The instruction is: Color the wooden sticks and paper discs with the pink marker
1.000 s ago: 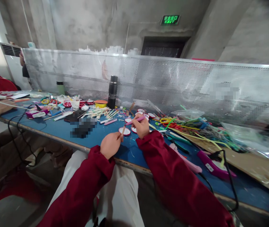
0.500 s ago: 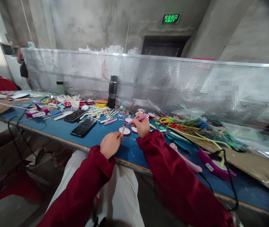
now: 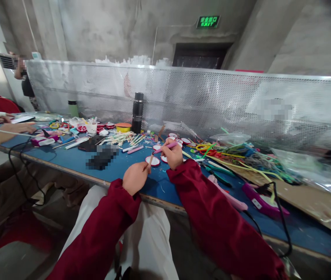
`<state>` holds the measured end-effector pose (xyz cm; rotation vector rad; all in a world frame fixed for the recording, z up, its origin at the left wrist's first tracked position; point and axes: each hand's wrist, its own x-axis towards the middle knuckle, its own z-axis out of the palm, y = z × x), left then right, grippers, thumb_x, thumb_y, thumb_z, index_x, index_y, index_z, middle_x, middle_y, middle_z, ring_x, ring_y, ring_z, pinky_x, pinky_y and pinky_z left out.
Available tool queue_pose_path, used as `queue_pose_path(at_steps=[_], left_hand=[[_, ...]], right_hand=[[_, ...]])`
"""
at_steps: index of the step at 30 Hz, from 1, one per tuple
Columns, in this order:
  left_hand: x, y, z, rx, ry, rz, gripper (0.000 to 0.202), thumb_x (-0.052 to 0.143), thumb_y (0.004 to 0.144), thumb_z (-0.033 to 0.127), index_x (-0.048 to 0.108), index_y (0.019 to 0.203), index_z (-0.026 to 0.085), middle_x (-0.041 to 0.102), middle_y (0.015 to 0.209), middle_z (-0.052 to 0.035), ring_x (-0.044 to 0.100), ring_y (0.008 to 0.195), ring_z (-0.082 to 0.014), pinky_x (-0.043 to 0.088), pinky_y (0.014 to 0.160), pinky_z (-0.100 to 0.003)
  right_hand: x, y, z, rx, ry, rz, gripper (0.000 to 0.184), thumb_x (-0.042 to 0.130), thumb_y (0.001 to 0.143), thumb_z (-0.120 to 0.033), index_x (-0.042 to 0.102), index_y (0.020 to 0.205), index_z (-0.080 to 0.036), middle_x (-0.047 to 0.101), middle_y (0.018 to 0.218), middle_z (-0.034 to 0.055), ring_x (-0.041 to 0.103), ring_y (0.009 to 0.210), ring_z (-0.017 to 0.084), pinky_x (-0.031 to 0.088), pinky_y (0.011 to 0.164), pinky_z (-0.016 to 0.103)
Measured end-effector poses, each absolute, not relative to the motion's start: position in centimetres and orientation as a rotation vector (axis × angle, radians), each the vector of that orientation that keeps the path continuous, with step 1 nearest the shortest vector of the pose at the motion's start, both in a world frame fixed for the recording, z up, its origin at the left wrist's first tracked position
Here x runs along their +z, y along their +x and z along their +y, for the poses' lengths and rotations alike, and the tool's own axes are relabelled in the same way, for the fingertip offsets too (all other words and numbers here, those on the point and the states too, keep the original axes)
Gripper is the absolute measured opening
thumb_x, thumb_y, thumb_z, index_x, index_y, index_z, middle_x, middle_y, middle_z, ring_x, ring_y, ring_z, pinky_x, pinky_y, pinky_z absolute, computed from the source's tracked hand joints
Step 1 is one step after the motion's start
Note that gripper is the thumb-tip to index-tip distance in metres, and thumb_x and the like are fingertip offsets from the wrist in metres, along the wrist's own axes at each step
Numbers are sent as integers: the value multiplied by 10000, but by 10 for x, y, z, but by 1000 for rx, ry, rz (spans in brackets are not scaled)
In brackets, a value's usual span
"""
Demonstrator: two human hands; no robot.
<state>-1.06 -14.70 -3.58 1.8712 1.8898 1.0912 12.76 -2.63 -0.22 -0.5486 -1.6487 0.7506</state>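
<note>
Head view, items on the blue worktable (image 3: 66, 161):
1. My left hand (image 3: 135, 178) pinches a thin wooden stick (image 3: 151, 159) over a round white red-rimmed disc (image 3: 155, 161).
2. My right hand (image 3: 173, 154), closed, grips a slim pink pen-shaped tool (image 3: 166, 147).
3. Advice: brace both wrists; keep the stick steady.

On the long blue-topped table (image 3: 66, 161), a tall black flask (image 3: 138, 112) stands before the perforated metal screen (image 3: 200, 101). Left of it lies what seems a dark flat phone (image 3: 101, 157); right, tangled coloured cords (image 3: 241, 155).
</note>
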Motion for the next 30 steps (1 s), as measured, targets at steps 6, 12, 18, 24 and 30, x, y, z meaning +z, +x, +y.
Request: queue_pose_path(at_steps=[6, 12, 18, 24, 30], left_hand=[[-34, -10, -148, 1080, 1879, 1898, 325, 410, 960, 300, 626, 733, 212, 695, 767, -31, 579, 691, -163, 311, 618, -273], [-33, -10, -149, 1070, 1873, 1910, 318, 415, 959, 277, 650, 756, 210, 710, 785, -36, 598, 711, -167, 316, 619, -273], [-31, -9, -150, 1071, 1878, 1896, 321, 407, 958, 284, 637, 746, 210, 699, 780, -35, 593, 718, -166, 329, 642, -275], [-31, -9, -150, 1070, 1871, 1899, 314, 411, 950, 286, 627, 736, 208, 683, 755, -34, 572, 679, -162, 313, 616, -276], [-32, -10, -150, 1064, 1891, 1903, 332, 401, 963, 297, 643, 753, 211, 698, 777, -40, 591, 715, -169, 330, 641, -276]], right_hand=[[-3, 128, -25, 767, -563, -1646, 131, 617, 716, -261, 512, 641, -238, 519, 488, -29, 472, 477, 143, 363, 463, 275], [-1, 128, -26, 736, -594, -1639, 144, 621, 704, -261, 507, 619, -240, 503, 472, -30, 463, 468, 143, 357, 459, 282], [-1, 128, -27, 748, -578, -1648, 130, 618, 703, -270, 515, 632, -235, 519, 494, -25, 486, 485, 149, 366, 461, 277], [-1, 129, -26, 752, -570, -1640, 118, 615, 700, -261, 516, 641, -233, 514, 482, -30, 471, 473, 144, 354, 457, 273], [-2, 128, -25, 752, -567, -1634, 129, 616, 706, -269, 515, 631, -238, 517, 472, -31, 472, 460, 143, 355, 456, 279]])
